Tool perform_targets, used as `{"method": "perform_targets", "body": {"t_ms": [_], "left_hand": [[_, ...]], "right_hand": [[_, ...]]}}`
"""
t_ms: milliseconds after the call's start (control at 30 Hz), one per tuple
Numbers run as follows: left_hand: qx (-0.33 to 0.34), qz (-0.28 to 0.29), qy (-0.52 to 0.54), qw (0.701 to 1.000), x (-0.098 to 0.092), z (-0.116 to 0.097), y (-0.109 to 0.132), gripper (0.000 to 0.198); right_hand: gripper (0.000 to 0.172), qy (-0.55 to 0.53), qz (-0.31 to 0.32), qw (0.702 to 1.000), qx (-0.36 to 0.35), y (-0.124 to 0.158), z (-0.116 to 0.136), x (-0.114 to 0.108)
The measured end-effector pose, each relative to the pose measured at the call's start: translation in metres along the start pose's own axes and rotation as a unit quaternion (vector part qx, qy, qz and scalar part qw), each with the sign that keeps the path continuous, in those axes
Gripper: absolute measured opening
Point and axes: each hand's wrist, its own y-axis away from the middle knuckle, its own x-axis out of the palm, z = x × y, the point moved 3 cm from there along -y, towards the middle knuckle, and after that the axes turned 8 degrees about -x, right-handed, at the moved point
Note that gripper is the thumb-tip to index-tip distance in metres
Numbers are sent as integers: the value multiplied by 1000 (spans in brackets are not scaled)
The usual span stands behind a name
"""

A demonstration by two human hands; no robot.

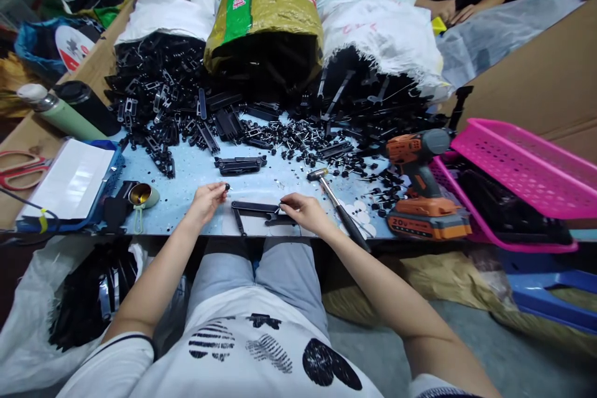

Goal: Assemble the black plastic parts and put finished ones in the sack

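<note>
My left hand (209,202) pinches a small black-headed screw (227,187) between thumb and fingertips, just above the blue work surface. My right hand (305,211) has its fingers closed at the right end of a black folding multi-tool (256,207), which lies partly unfolded at the table's front edge. Something small and thin shows at those right fingertips, too small to name. Behind the hands lies another black tool assembly (240,165), folded. A hammer (336,202) with a black grip rests right of my right hand.
An orange cordless drill (422,186) and a pink basket (513,161) stand at the right. Loose black-headed screws (298,140) and black metal parts (158,99) spill from sacks at the back. A small cup (143,195), bottles and red scissors (23,168) are at the left.
</note>
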Motion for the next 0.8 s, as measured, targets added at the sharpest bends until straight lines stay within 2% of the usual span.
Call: {"method": "perform_targets", "body": {"t_ms": [67,167,333,600,800], "left_hand": [[-42,8,32,999,-3,8,9,33],[-56,12,22,998,-1,17,22,32],[-30,-9,-41,999,2,27,23,46],[36,-11,-185,982,11,21,20,52],[0,-4,-144,990,3,29,18,56]], "right_hand": [[16,77,-1,997,-12,0,7,4],[16,163,5,986,-34,-1,17,3],[14,204,7,976,-76,3,24,0],[15,284,11,950,-125,11,27,6],[15,291,17,947,-136,12,26,9]]}}
